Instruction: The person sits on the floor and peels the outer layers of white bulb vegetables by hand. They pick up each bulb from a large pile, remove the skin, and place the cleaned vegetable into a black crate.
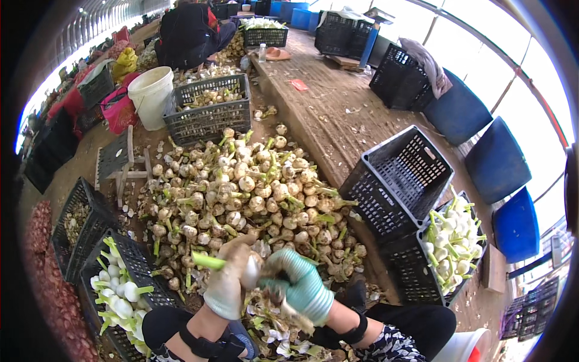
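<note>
My left hand (228, 276), in a soiled white glove, grips a garlic bulb (251, 272) whose cut green stem (208, 261) points left. The bulb's exposed side is white and smooth. My right hand (296, 283), in a ribbed green-and-white glove, is curled against the bulb's right side. Its fingers hide whatever lies between them; papery skin shows just below the hand. Beyond both hands spreads a large heap of unpeeled garlic bulbs (244, 183), dirty and short-stemmed. Loose garlic skins (285, 337) litter the ground between my legs.
Peeled garlic fills a black crate (149, 280) at left and another crate (398, 271) at right. An empty black crate (402, 181) stands behind the latter. A small stool (122, 158), a white bucket (149, 97) and a raised ledge (307, 135) surround the heap. A person (187, 36) sits farther back.
</note>
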A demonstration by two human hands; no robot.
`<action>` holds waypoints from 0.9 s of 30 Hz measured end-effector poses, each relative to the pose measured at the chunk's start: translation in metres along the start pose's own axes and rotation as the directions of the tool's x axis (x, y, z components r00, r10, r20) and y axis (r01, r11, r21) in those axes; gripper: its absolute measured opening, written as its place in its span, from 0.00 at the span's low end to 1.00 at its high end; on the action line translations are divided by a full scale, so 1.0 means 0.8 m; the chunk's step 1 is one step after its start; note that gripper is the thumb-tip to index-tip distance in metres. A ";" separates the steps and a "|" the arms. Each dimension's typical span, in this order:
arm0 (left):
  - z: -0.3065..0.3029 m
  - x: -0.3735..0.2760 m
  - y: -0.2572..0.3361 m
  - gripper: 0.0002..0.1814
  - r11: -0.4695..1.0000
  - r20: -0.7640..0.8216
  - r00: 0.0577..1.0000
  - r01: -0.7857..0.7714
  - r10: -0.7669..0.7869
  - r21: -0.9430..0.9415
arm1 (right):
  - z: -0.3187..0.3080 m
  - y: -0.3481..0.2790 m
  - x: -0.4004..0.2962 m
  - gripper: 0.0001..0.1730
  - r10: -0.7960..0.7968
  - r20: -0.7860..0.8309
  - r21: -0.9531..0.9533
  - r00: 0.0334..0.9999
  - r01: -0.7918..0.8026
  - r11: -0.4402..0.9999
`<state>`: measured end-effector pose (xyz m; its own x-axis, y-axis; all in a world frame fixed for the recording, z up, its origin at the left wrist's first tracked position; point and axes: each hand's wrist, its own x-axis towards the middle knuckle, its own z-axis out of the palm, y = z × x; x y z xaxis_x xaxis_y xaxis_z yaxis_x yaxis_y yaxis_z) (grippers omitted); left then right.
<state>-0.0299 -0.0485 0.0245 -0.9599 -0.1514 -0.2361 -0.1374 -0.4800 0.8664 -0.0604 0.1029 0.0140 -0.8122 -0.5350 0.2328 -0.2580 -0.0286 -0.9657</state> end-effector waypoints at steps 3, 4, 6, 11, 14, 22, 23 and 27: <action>0.006 -0.005 0.009 0.15 0.999 -0.043 0.998 -0.038 0.036 -0.037 | -0.013 0.034 0.005 0.20 0.385 0.063 0.565 0.921 -0.351 0.747; 0.008 -0.005 0.010 0.16 0.998 -0.046 0.997 -0.059 0.058 -0.023 | -0.017 0.033 0.009 0.21 0.383 0.070 0.670 0.921 -0.328 0.666; -0.012 0.006 -0.009 0.20 0.985 0.050 0.984 -0.171 0.172 -0.018 | 0.003 0.015 0.007 0.22 0.247 -0.019 0.574 0.969 -0.191 0.796; -0.011 0.010 -0.007 0.29 0.989 -0.122 0.990 -0.053 0.071 0.141 | 0.010 0.002 0.000 0.16 0.242 -0.010 0.161 0.970 -0.238 0.958; -0.014 0.009 -0.014 0.27 0.992 -0.180 0.984 0.009 0.014 0.126 | -0.004 0.005 0.010 0.13 0.369 -0.070 0.613 0.927 -0.251 0.749; 0.000 0.004 0.010 0.19 0.998 -0.126 0.991 -0.060 0.055 -0.037 | -0.027 0.059 0.000 0.27 0.297 -0.008 -0.057 0.955 -0.297 0.953; 0.001 0.003 0.011 0.20 0.998 -0.137 0.990 -0.032 0.025 -0.048 | -0.020 0.033 0.008 0.26 0.387 0.002 0.229 0.922 -0.378 0.897; 0.000 0.004 0.014 0.25 0.967 -0.099 0.987 0.098 -0.124 -0.236 | 0.001 0.030 0.010 0.20 0.378 0.264 0.700 0.887 -0.446 0.558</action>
<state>-0.0343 -0.0544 0.0336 -0.9064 -0.1753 -0.3845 -0.1695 -0.6826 0.7108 -0.0725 0.0977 -0.0077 -0.6798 -0.7086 -0.1891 0.5848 -0.3682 -0.7228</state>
